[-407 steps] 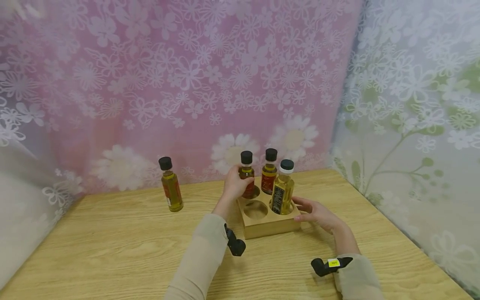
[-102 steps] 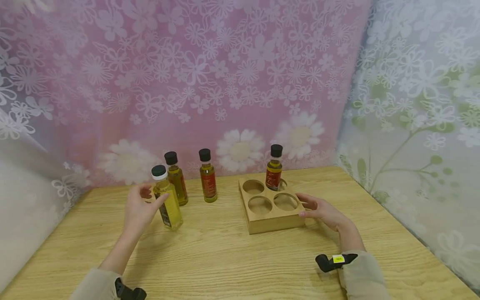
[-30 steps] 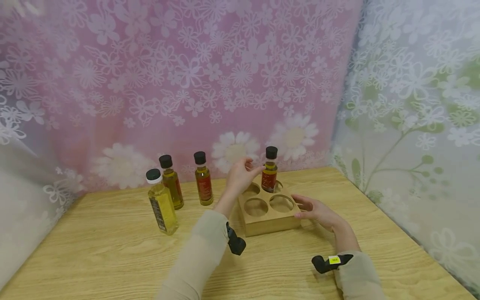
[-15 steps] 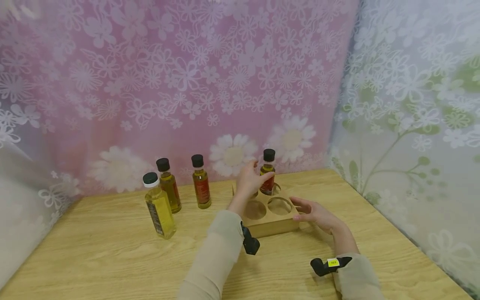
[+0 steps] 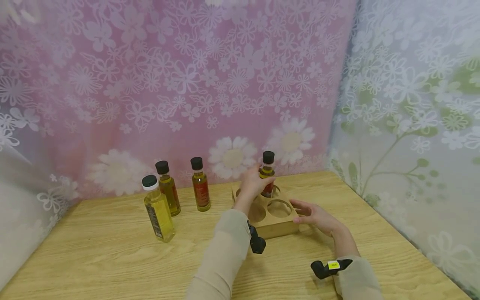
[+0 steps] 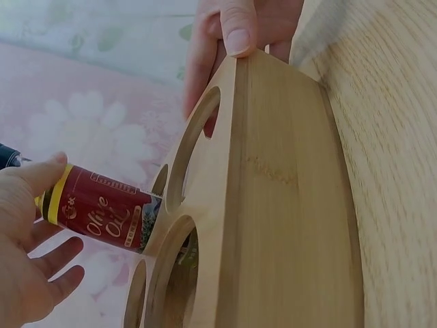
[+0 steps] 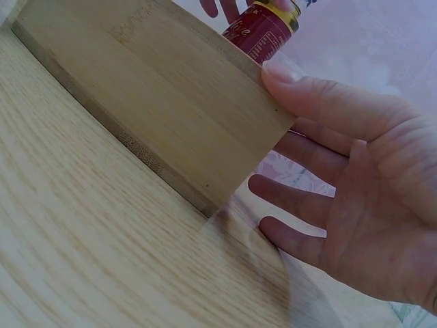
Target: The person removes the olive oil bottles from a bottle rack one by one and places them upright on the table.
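A wooden bottle holder (image 5: 275, 229) with round holes stands on the table. One olive oil bottle (image 6: 102, 208), black-capped with a red label, sits upright in its back right hole. My left hand (image 5: 251, 186) pinches this bottle above or at the top of the label, thumb on the near side; its lower fingers spread loosely in the left wrist view. My right hand (image 5: 320, 218) grips the holder's front right corner. In the right wrist view the thumb (image 7: 287, 75) lies on the top edge while the fingers reach behind.
Left of the holder stand two slim black-capped oil bottles, one (image 5: 170, 196) behind a taller square bottle of pale oil (image 5: 160, 216), the other (image 5: 201, 191) nearer the holder. A pink flowered curtain (image 5: 180, 91) hangs at the table's back edge.
Since the oldest frame, the square bottle and one red-labelled bottle have moved from the holder to the table at left. My left hand has since come right and taken hold of the remaining bottle.
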Demonstrator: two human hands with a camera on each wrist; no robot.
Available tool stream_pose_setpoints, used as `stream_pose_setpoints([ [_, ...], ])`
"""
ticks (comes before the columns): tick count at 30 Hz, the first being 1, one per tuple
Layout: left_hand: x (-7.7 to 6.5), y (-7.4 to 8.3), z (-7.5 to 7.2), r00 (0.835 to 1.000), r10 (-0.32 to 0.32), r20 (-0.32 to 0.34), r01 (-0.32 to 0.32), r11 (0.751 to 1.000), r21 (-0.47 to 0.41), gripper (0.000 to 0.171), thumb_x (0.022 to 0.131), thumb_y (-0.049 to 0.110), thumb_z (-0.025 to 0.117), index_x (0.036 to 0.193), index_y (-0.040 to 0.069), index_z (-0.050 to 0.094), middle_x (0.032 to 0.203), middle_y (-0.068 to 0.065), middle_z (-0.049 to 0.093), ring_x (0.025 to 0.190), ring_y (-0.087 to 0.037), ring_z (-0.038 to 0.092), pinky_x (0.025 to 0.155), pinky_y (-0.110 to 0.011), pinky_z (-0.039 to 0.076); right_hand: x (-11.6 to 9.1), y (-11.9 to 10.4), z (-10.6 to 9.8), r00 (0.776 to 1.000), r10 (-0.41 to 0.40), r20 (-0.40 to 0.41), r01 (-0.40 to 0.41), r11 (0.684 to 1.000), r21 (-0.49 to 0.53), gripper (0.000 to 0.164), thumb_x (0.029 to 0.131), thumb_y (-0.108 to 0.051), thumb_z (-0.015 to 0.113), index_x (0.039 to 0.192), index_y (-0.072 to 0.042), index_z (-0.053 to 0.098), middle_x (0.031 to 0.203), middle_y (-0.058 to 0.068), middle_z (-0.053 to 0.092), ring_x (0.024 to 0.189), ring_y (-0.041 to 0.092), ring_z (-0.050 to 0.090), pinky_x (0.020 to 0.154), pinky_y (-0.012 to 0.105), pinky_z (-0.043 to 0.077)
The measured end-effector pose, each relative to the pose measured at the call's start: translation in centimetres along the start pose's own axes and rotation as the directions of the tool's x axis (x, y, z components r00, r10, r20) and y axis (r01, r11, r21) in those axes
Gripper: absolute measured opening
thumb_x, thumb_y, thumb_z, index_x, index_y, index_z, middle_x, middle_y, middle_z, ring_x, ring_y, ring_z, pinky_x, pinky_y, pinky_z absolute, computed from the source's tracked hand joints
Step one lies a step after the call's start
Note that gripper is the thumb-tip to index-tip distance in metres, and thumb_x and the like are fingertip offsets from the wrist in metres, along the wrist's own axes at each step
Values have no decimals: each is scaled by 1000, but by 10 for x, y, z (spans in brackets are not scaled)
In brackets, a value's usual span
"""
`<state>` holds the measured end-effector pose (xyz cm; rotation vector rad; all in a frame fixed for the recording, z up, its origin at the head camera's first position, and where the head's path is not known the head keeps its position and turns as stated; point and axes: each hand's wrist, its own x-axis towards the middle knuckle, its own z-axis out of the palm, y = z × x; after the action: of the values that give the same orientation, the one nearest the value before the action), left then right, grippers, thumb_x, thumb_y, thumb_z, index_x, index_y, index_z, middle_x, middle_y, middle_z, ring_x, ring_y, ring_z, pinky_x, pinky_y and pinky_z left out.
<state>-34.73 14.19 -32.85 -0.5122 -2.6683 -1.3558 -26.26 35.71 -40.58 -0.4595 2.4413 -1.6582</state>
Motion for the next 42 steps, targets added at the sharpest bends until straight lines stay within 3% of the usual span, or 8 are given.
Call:
stream_pose_setpoints([
  [6, 2, 4, 3, 999, 3, -32, -1, 998, 64, 50, 84, 33, 69, 129, 15, 54, 116, -8, 60, 104, -26, 58, 84, -41, 47, -1, 0, 0, 1000, -4, -2, 4, 1000, -3, 74, 86, -19, 67, 145, -1, 27, 147, 23, 25, 131, 47, 24, 101, 58, 28],
  [12, 1, 6, 3, 999, -11, -36, 14, 995, 94, 45, 83, 30, 70, 122, 12, 57, 109, -8, 62, 99, -27, 59, 82, -40, 49, -2, 1, 1, 1000, -16, 3, 16, 999, -33, 72, 87, -18, 65, 145, 1, 26, 146, 26, 26, 130, 48, 25, 100, 58, 28],
  [26, -3, 2, 3, 998, -3, -55, 2, 1000, -15, 45, 82, 27, 73, 123, 13, 61, 107, -8, 63, 97, -26, 60, 81, -37, 50, -3, 2, 1, 999, -35, 14, 35, 999, -18, 71, 88, -16, 64, 144, 3, 25, 144, 28, 26, 129, 49, 24, 99, 56, 32],
  [32, -1, 6, -3, 993, 23, -120, -30, 998, -54, 52, 81, 33, 72, 129, 17, 58, 109, -5, 65, 97, -24, 61, 81, -35, 50, -2, 2, 0, 999, -30, 13, 30, 999, -15, 72, 88, -16, 64, 145, 2, 25, 146, 27, 24, 130, 49, 23, 100, 57, 30],
  [39, -1, 14, -18, 978, 74, -194, -104, 983, -150, 45, 81, 28, 73, 123, 20, 61, 107, -5, 66, 95, -21, 63, 78, -37, 52, -1, 0, -1, 999, -31, 12, 31, 999, -12, 71, 88, -15, 64, 145, 3, 25, 147, 25, 23, 131, 48, 23, 100, 56, 31],
  [42, -3, 17, -25, 969, 96, -228, -133, 980, -150, 46, 81, 28, 73, 124, 20, 61, 107, -5, 66, 94, -21, 63, 77, -37, 52, -1, 0, -1, 999, -36, 20, 36, 999, 0, 72, 87, -14, 64, 144, 4, 25, 147, 26, 23, 131, 48, 22, 99, 54, 33],
])
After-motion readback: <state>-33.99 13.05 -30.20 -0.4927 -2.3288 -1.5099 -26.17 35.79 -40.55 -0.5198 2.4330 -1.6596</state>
